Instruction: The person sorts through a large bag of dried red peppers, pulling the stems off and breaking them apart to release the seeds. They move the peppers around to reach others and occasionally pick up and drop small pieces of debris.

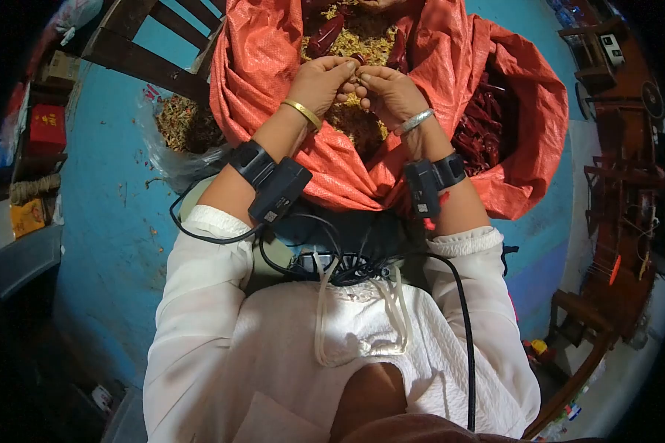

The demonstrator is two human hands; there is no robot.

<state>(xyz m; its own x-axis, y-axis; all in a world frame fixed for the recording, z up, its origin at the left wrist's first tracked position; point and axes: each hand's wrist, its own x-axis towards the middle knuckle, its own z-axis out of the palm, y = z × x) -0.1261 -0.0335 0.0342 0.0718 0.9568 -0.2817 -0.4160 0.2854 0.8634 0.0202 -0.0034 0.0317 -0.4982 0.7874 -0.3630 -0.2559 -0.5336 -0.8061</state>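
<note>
Both hands meet over an open red woven sack (255, 81) holding yellow seeds (366, 48) and a few dark red dried chilies (326, 35). My left hand (325, 83), with a gold bangle at the wrist, is closed in a pinch. My right hand (391, 90), with a silver bangle, pinches at the same spot, its fingertips touching the left ones. Something small and dark shows between the fingertips, too small to make out. To the right, a second red sack (543, 111) holds many dark red chilies (488, 122).
A clear plastic bag (174, 166) of dried scraps (185, 124) lies on the blue floor (111, 244) at left, below a dark wooden chair (144, 59). Part of another hand (377, 4) shows at the top edge. Wooden furniture (628, 170) stands at right. Black cables (462, 295) hang from my forearm devices.
</note>
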